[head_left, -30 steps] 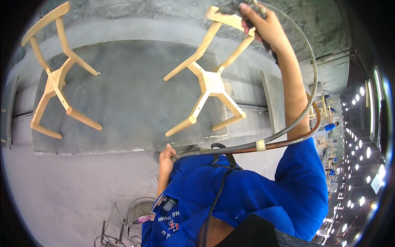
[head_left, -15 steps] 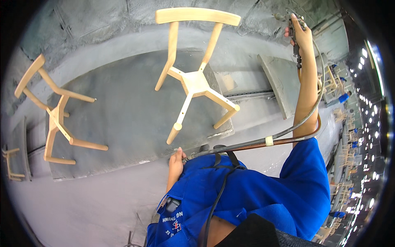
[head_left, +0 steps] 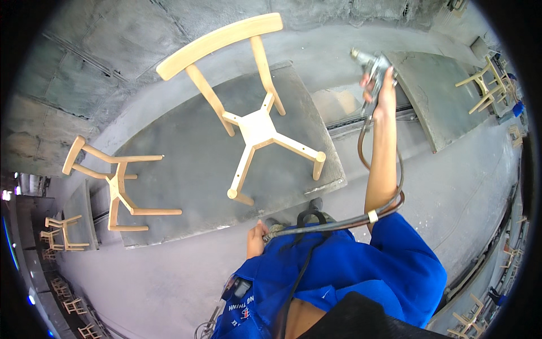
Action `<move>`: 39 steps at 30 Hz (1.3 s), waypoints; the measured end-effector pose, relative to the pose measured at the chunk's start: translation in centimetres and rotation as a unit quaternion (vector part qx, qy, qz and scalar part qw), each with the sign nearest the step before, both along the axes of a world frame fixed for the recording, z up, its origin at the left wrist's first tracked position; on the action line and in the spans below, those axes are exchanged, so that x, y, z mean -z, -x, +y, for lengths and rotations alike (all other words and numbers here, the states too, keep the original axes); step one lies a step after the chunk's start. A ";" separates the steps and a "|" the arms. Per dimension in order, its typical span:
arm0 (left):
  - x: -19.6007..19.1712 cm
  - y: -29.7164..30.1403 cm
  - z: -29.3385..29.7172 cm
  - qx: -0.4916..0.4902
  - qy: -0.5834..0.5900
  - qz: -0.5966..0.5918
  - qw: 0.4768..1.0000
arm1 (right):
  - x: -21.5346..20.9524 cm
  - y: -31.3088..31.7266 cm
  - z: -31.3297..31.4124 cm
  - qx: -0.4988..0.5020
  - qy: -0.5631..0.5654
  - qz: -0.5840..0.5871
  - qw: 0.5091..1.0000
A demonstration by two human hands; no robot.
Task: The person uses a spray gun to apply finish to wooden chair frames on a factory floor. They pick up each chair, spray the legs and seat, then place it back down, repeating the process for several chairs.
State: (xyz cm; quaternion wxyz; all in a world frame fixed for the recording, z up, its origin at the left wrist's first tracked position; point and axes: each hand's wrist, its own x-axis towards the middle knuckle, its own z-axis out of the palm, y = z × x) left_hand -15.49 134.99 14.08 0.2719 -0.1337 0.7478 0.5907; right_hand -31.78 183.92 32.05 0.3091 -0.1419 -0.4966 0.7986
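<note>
My right hand is closed round the grip of a metal spray gun, raised to the right of the nearer chair frame; the gun is slightly blurred. From the gun, a dark hose and a brown hose loop down past my elbow, bound with pale tape, and cross my waist. At their left end my left hand is closed on the hoses, low beside my blue shirt. The pale wooden chair frame, seatless with a curved backrest, stands on a grey platform. Neither hand touches it.
A second chair frame stands at the platform's left end. Another grey platform lies to the right, with a chair frame beyond. More chair frames are at far left. A grey-stained wall rises behind.
My right hand has brought the spray gun lower and to the left, nearer the chair frame. The view has swung round, and the nearer chair appears turned. My left hand keeps its hold at my waist.
</note>
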 end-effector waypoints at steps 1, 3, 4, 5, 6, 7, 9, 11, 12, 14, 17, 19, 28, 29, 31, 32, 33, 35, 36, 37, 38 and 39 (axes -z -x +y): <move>-0.1 -0.2 1.0 0.017 0.031 0.024 0.999 | 2.1 -0.7 0.7 -0.002 0.029 -0.034 0.999; 0.0 -0.5 3.1 0.042 0.016 0.031 0.999 | 6.2 -2.7 1.8 0.005 0.073 -0.099 0.992; 0.2 -0.8 3.9 0.055 0.018 0.030 0.998 | 8.4 -4.3 2.1 0.013 0.085 -0.132 0.988; 0.3 -1.0 4.6 0.073 0.013 0.036 0.997 | 10.5 -6.2 2.4 0.020 0.098 -0.163 0.982; 0.4 -1.2 5.1 0.088 0.014 0.032 0.995 | 12.5 -8.4 2.6 0.018 0.107 -0.183 0.977; 0.6 -1.1 5.5 0.107 0.012 0.030 0.994 | 14.4 -10.9 2.6 0.026 0.115 -0.219 0.969; 1.3 -0.5 5.9 0.128 0.000 0.010 0.992 | 17.7 -16.4 1.9 0.029 0.114 -0.274 0.954; 2.3 0.8 6.5 0.150 -0.025 -0.021 0.988 | 19.9 -21.7 0.7 0.050 0.126 -0.292 0.947; 3.0 1.4 6.9 0.164 -0.015 -0.008 0.986 | 20.5 -24.3 -0.1 0.088 0.156 -0.307 0.935; 4.4 3.1 8.0 0.232 0.003 -0.035 0.972 | 20.1 -29.6 -2.4 0.162 0.149 -0.311 0.925; 7.1 4.4 11.4 0.323 -0.058 -0.132 0.935 | 17.9 -36.7 -5.1 0.172 0.166 -0.289 0.927; 8.5 4.5 14.0 0.377 -0.072 -0.181 0.906 | 16.9 -39.3 -6.6 0.182 0.164 -0.289 0.925; 12.6 2.6 25.9 0.562 -0.006 -0.177 0.808 | 18.6 -47.9 -8.9 0.173 0.149 -0.396 0.890; 13.2 2.3 27.1 0.583 -0.002 -0.154 0.797 | 18.8 -48.6 -8.6 0.156 0.130 -0.373 0.905; 14.4 1.4 28.3 0.607 0.024 -0.152 0.780 | 19.4 -49.7 -6.8 0.135 0.115 -0.382 0.907; 15.0 0.7 28.7 0.609 0.060 -0.165 0.773 | 19.7 -50.3 -5.7 0.114 0.114 -0.384 0.909; 15.6 -0.2 28.9 0.613 0.043 -0.111 0.781 | 20.0 -50.7 -4.3 0.098 0.104 -0.404 0.904; 16.8 -1.8 31.2 0.602 0.056 -0.021 0.796 | 20.6 -51.6 -0.1 0.074 0.074 -0.418 0.902; 17.4 -2.8 32.3 0.589 0.050 0.014 0.807 | 20.8 -52.2 2.1 0.080 0.050 -0.424 0.901; 17.9 -3.7 33.7 0.578 0.060 0.032 0.813 | 20.9 -52.8 4.2 0.088 0.022 -0.420 0.903; 18.3 -4.4 34.9 0.569 0.073 0.046 0.818 | 20.9 -53.8 5.9 0.095 -0.004 -0.418 0.903; 18.3 -5.0 36.1 0.561 0.088 0.054 0.822 | 20.5 -54.7 7.8 0.118 -0.011 -0.384 0.916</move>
